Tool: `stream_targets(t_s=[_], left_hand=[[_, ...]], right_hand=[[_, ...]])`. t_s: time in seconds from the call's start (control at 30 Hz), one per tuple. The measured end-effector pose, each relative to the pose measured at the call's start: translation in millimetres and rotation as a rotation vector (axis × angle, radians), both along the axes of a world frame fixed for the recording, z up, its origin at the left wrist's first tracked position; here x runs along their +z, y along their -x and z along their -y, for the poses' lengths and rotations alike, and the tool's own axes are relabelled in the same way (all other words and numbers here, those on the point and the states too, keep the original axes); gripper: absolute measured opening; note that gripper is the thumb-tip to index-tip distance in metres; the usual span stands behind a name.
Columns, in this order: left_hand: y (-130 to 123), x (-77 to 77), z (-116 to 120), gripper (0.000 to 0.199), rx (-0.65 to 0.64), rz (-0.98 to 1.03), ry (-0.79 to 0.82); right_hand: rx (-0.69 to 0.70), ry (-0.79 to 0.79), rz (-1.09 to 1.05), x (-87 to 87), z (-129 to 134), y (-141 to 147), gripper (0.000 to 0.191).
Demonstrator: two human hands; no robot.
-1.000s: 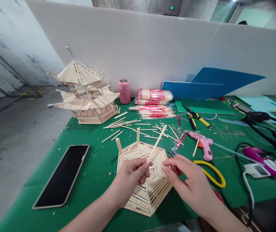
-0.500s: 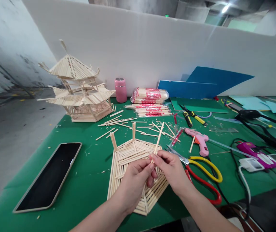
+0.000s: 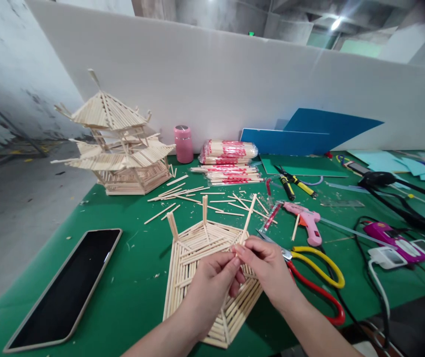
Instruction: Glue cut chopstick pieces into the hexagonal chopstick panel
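A pale wooden stick [image 3: 248, 218] slants up from between my fingertips. My left hand [image 3: 218, 277] is closed, its thumb and fingers pinched at the stick's lower end. Against it, my right hand [image 3: 264, 260] pinches the same stick a little higher; the fingertips of both hands nearly meet and hide its lower end. Under my hands lies a flat many-sided base of wooden sticks [image 3: 183, 287], partly covered by them. Short upright posts [image 3: 173, 225] rise from its back and left corners. Beside my right hand rest scissors [image 3: 318, 255] with one yellow and one red handle.
A stick-built pagoda [image 3: 119, 153] stands at the back left, near a pink flask [image 3: 183, 144] and bagged sticks [image 3: 231, 153]. Loose sticks [image 3: 197, 196] lie behind the base. A phone [image 3: 67, 287] is at left; a pink glue gun [image 3: 305, 220], pliers [image 3: 296, 183] and cables are at right.
The camera view has tilted up slightly, so the table's things appear shifted. Both hands keep their pinch on the stick, with little movement over the base.
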State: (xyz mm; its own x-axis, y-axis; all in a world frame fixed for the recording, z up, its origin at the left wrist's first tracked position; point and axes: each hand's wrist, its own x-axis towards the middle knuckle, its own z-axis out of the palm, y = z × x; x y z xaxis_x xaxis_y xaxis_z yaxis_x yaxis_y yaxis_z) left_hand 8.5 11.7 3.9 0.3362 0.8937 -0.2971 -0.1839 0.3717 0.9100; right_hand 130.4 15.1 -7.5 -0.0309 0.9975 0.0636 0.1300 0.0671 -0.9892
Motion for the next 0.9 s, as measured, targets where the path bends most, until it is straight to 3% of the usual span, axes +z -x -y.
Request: stream_targets(t_s=[0.53, 0.73, 0.83, 0.9], left_hand=[[-0.2, -1.3, -6.2, 0.02, -0.001, 0.126, 0.1], [-2.4, -1.1, -7.4, 0.025, -0.005, 0.117, 0.076], [0.7, 3.1, -8.2, 0.023, -0.014, 0.13, 0.11], [4.5, 5.8, -9.8, 0.019, -0.005, 0.135, 0.152]], right_hand=[[0.038, 0.071, -0.084, 4.2, -6.9, 1.7, 0.03], [0.021, -0.023, 0.068, 7.0, -4.9, -3.9, 0.026], [-0.043, -0.03, 0.219, 10.4, 2.7, -31.0, 0.02], [-0.134, -0.003, 0.491, 9.2, 13.3, -58.6, 0.025]])
